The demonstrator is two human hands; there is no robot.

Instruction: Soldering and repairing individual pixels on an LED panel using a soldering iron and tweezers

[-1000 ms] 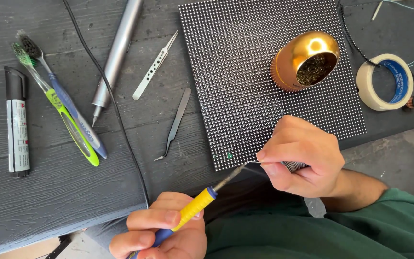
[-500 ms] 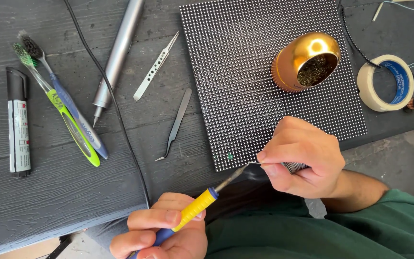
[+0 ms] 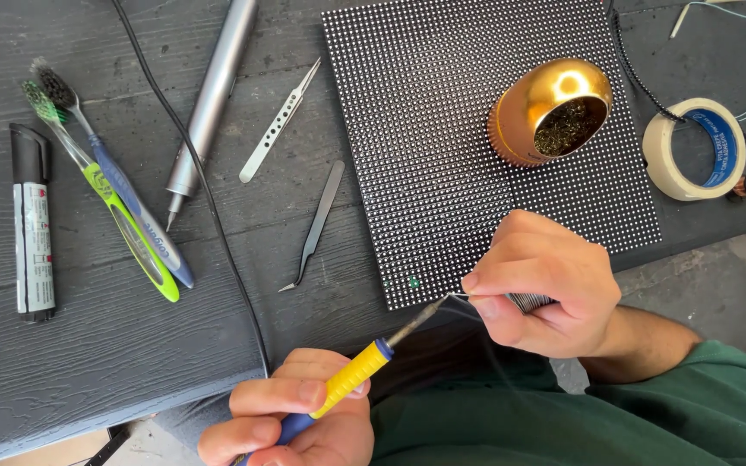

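Soldering at the near edge of a dotted panel

Left hand point(image 3: 291, 418) grips a yellow-handled soldering iron point(image 3: 351, 375), its tip meeting thin solder wire point(image 3: 458, 296) pinched by the right hand point(image 3: 541, 285) beside the black LED panel point(image 3: 442, 138), where a gold tip cleaner point(image 3: 546, 108) sits.

- My left hand point(image 3: 291, 418) is sitting low at the bottom edge, fingers curling into a closed grip, thumb pressing along the top, knuckles pointing left.
- My right hand point(image 3: 541, 285) is hovering higher and to the right, thumb and forefinger pinching together, the other fingers folding into the palm.
- My right forearm is running back to a green sleeve.
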